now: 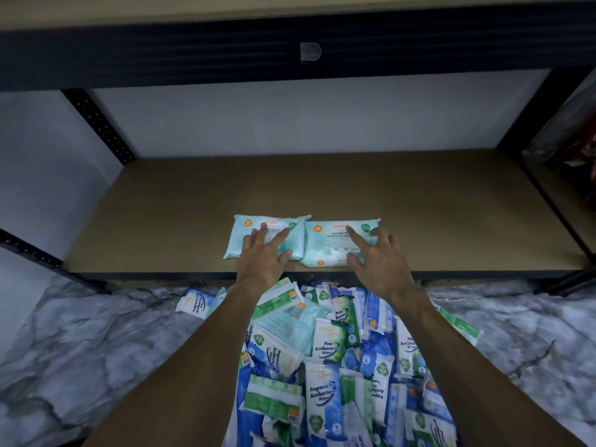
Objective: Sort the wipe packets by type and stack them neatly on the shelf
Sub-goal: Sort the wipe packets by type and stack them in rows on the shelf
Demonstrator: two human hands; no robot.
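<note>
Now left hand [263, 258], right hand [380, 264] on packets [325, 245]

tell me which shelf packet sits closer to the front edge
The right pale blue packet, under the right hand; the left packet sits slightly further back.

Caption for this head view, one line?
Left hand and right hand touch two pale blue wipe packets lying side by side on the brown shelf board.

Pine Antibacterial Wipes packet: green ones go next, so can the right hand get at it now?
Probably yes. The Pine packet lies exposed atop the floor pile; the right hand, open over a shelf packet, holds nothing and is close by.
</note>
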